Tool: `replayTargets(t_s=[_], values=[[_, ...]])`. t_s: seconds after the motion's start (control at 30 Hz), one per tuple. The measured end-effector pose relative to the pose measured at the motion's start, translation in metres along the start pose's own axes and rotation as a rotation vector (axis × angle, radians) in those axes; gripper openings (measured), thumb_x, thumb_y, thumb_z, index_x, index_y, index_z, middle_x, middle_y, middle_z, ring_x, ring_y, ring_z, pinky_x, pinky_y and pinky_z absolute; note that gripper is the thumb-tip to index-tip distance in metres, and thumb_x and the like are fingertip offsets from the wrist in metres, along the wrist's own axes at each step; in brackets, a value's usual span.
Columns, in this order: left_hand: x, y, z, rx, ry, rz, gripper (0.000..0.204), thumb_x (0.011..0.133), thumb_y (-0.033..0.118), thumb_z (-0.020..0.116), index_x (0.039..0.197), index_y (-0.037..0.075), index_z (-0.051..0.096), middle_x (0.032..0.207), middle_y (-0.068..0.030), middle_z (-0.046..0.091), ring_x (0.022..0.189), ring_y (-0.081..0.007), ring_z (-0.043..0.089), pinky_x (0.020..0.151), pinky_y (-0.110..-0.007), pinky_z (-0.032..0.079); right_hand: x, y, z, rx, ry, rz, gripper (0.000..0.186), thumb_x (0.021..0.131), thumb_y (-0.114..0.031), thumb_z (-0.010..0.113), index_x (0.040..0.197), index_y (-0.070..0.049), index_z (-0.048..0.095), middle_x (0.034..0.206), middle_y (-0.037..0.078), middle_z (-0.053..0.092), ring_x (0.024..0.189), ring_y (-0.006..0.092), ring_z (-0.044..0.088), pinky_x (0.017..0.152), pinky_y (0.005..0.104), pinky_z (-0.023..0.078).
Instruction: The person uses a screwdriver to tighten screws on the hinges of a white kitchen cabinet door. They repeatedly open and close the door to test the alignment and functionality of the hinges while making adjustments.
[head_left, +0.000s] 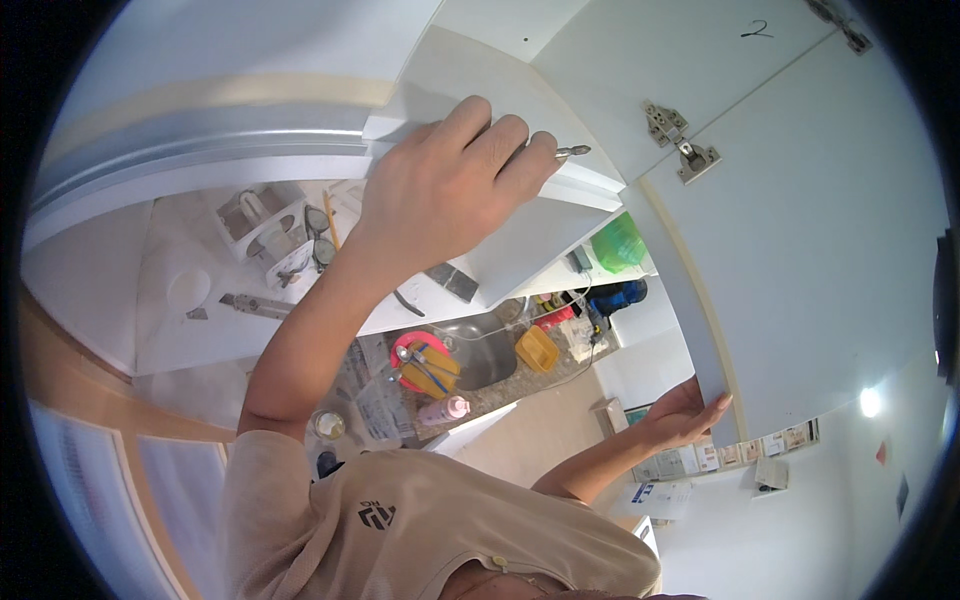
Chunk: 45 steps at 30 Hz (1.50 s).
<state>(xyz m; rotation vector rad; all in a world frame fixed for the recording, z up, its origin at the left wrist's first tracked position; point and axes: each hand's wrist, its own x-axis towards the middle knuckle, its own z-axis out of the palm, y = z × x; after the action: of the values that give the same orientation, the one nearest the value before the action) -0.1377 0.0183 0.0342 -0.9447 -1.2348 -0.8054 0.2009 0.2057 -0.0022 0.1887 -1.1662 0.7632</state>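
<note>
Screwdriver (pixel 560 154) with a metal bit showing, gripped in the left hand (pixel 455 190), whose fingers are curled closed around the hidden handle so that only the tip projects to the right, level with the front edge of a white cabinet shelf (pixel 590 190). The bit points toward the metal hinge (pixel 680 145) fixed on the open cabinet door (pixel 800 220), but is apart from it, with a gap between tip and hinge plate. The right hand (pixel 685 415) lies lower, palm and extended fingers pressed flat against the lower edge of that door, holding nothing. Judged from this arrangement, the hinge work goes best if the door is kept steady by the supporting hand, the bit is brought squarely into the screw head before any turning, and pressure runs along the tool's axis so the tip does not slip across the white panel. Beyond the hands, far below, a countertop carries a steel sink (pixel 485 355), a yellow container (pixel 537 350), a red bowl with utensils (pixel 420 362) and a pink bottle (pixel 445 409); a green bag (pixel 618 243) sits past the shelf.
</note>
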Motion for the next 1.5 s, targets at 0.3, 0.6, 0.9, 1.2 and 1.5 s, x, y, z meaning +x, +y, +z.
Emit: replayTargets(t_s=[0.3, 0.6, 0.9, 1.2, 1.5], values=[[-0.001, -0.002, 0.005, 0.012, 0.055, -0.005, 0.016, 0.074, 0.02, 0.068, 0.09, 0.015, 0.066, 0.079, 0.0058, 0.05, 0.076, -0.0098, 0.051, 0.05, -0.02, 0.045, -0.001, -0.003, 0.005, 0.03, 0.026, 0.028, 0.026, 0.1, -0.017, 0.061, 0.11, 0.004, 0.073, 0.116, 0.014, 0.072, 0.111, 0.0213, 0.067, 0.106, 0.0383, 0.05], [-0.004, -0.002, 0.002, -0.006, 0.022, -0.028, 0.022, 0.076, 0.027, 0.081, 0.093, 0.018, 0.07, 0.079, 0.0064, 0.055, 0.071, -0.011, 0.055, 0.051, -0.023, 0.043, 0.004, 0.001, -0.008, 0.073, 0.002, 0.005, 0.025, 0.099, -0.014, 0.063, 0.111, 0.006, 0.071, 0.117, 0.015, 0.071, 0.11, 0.0229, 0.066, 0.103, 0.0379, 0.05], [-0.005, 0.001, 0.001, 0.028, 0.012, -0.046, 0.023, 0.074, 0.028, 0.081, 0.092, 0.019, 0.07, 0.078, 0.0067, 0.054, 0.071, -0.0107, 0.055, 0.051, -0.023, 0.044, 0.003, -0.004, 0.006, 0.015, 0.049, 0.003, 0.026, 0.097, -0.015, 0.067, 0.11, 0.007, 0.072, 0.115, 0.015, 0.072, 0.108, 0.0211, 0.067, 0.101, 0.0357, 0.051], [0.0, 0.0, -0.002, -0.005, -0.014, -0.046, 0.021, 0.074, 0.024, 0.081, 0.092, 0.018, 0.071, 0.081, 0.006, 0.057, 0.072, -0.0117, 0.056, 0.053, -0.024, 0.047, 0.004, -0.001, -0.004, 0.013, 0.055, -0.027, 0.028, 0.095, -0.015, 0.068, 0.111, 0.008, 0.071, 0.119, 0.015, 0.071, 0.11, 0.0228, 0.066, 0.104, 0.0393, 0.049], [0.006, 0.0, -0.011, -0.061, -0.06, -0.085, 0.018, 0.08, 0.021, 0.079, 0.094, 0.013, 0.072, 0.082, 0.0022, 0.057, 0.072, -0.0149, 0.055, 0.053, -0.027, 0.047, -0.005, 0.006, -0.007, 0.067, -0.012, 0.002, 0.029, 0.1, -0.016, 0.063, 0.114, 0.009, 0.068, 0.121, 0.017, 0.069, 0.114, 0.024, 0.064, 0.106, 0.0403, 0.047]])
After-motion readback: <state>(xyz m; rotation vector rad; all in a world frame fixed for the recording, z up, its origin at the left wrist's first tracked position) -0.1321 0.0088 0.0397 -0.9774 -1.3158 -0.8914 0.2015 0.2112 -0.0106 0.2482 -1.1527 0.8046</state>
